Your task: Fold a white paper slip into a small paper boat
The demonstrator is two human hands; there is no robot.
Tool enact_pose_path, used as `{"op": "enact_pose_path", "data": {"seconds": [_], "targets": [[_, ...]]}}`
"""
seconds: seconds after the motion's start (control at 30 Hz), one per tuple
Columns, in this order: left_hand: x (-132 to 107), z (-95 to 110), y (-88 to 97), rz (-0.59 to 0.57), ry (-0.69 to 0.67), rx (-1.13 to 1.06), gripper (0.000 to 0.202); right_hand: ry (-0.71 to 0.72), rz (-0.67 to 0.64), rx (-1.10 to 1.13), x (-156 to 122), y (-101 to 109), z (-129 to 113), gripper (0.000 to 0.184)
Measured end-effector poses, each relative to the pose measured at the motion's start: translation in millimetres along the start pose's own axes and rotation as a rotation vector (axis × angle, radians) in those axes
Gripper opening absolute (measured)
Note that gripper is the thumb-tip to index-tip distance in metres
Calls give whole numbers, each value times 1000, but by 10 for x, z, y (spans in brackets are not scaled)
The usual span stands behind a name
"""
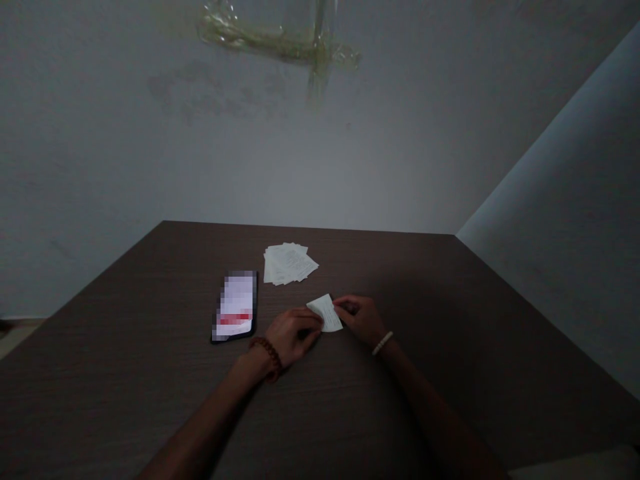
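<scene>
A small printed paper slip (pixel 326 313) is held between my two hands, low over the table in the middle of the view. My left hand (pixel 293 333), with a dark red bead bracelet at the wrist, pinches the slip's left edge. At its right edge, the thumb and fingers of my right hand (pixel 365 320) are closed on the paper; a pale bead bracelet circles that wrist. Print lines show on the slip, too small to read. Beyond the hands lies a loose, fanned pile of similar printed slips (pixel 289 263).
A smartphone (pixel 236 307) lies left of my left hand, its lit screen pixelated. The dark brown wooden table (pixel 125 387) meets a grey wall (pixel 380 167) at its far edge. Another wall surface (pixel 575 200) runs along the right. Clear tape (pixel 280 45) crosses the far wall high up.
</scene>
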State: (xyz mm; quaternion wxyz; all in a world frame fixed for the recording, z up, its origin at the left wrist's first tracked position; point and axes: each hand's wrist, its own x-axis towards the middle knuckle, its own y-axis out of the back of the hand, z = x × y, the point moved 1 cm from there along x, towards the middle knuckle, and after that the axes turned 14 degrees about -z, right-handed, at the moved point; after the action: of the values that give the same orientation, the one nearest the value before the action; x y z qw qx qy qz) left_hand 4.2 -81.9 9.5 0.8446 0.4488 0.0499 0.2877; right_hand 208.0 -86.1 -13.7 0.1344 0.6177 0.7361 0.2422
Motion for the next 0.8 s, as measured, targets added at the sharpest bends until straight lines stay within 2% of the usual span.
{"op": "enact_pose_path", "data": {"seconds": [0.1, 0.23, 0.3, 0.43, 0.6, 0.8], "targets": [[-11, -39, -29, -36, 38, 33, 13, 7, 5, -41, 2, 6, -18, 17], [-36, -54, -29, -30, 65, 40, 15, 19, -19, -16, 4, 32, -54, 33], [-38, -68, -26, -19, 93, 42, 21, 24, -34, -46, 5, 40, -54, 35], [-22, -119, -24, 18, 122, 83, 30, 19, -68, -128, 4, 39, -30, 21], [-31, -160, -13, 79, 112, 165, 58, 12, -46, -221, -6, 48, -41, 10], [-35, -182, -24, 7, 106, 245, 54, 15, -67, -297, -18, 78, -65, 7]]}}
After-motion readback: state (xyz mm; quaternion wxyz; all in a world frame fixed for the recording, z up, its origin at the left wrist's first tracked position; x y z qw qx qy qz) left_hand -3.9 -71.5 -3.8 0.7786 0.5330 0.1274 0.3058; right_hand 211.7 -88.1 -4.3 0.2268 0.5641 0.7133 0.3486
